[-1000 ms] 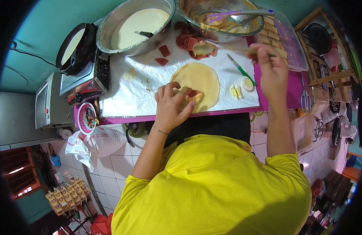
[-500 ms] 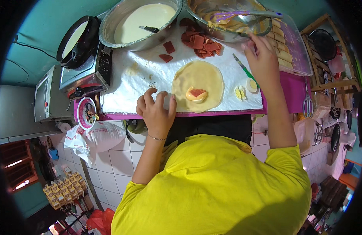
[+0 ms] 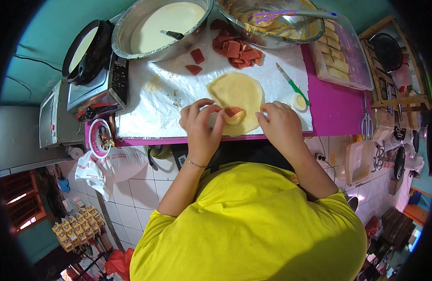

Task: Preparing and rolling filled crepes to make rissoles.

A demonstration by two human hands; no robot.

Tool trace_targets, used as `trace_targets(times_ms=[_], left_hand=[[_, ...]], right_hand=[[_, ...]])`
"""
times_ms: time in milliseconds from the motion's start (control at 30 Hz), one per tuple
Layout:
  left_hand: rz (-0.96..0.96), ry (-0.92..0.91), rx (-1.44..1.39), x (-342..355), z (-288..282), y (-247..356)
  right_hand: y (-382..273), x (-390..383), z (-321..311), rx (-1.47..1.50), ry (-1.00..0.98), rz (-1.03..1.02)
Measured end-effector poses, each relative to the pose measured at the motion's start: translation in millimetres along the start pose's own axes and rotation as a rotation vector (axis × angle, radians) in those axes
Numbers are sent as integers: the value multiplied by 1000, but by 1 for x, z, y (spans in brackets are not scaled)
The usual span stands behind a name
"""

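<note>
Magenta counter (image 3: 335,112), white sheet (image 3: 146,117) on top, one round pale crepe (image 3: 241,86) near the front edge, red slice (image 3: 232,111) upon it (creamy filling (image 3: 233,120) beneath), left hand (image 3: 200,122) and right hand (image 3: 280,124) pinching opposite sides.

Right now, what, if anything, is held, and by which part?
The left hand holds the pancake by its left edge; the right hand is at its right edge, but whether it grips cannot be told.
</note>
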State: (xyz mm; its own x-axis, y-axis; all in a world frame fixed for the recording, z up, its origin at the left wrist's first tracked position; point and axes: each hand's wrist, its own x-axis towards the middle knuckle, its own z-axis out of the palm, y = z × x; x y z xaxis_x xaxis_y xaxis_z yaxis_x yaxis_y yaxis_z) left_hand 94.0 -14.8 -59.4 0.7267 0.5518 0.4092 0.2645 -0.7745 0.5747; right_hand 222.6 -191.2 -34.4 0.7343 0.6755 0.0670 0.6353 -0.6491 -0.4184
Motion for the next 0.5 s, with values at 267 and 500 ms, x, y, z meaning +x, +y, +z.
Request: trace_targets(times_ms=[267, 500], left_hand=[[121, -231, -137, 6, 5, 0], [106, -222, -196, 3, 2, -6]], right_hand=[[-25, 17, 6, 196, 44, -59], [-37, 22, 16, 211, -18, -146]])
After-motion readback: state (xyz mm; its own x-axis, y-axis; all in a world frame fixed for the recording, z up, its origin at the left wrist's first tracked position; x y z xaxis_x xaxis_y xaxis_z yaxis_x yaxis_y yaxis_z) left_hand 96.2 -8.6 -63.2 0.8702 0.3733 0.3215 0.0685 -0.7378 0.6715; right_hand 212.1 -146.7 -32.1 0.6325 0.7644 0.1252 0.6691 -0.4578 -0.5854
